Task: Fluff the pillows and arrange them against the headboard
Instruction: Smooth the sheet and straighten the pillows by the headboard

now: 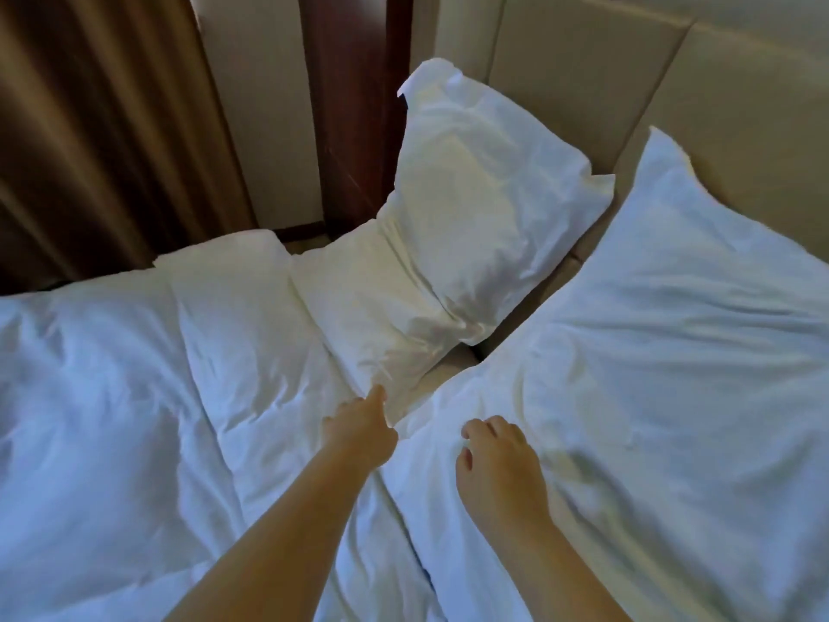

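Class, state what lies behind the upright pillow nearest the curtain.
The beige padded headboard stands behind the upright pillow; the pillow covers the headboard's lower part there.

- Two white pillows: the far pillow (pixel 471 208) and the near pillow (pixel 664 352).
- Two bare hands: the left hand (pixel 363 430) and the right hand (pixel 498 469).
- One white duvet (pixel 112 397).
- One beige padded headboard (pixel 583 69), with at least three panels in view.
- One brown curtain (pixel 89 127).
- One dark wooden upright (pixel 354 105).
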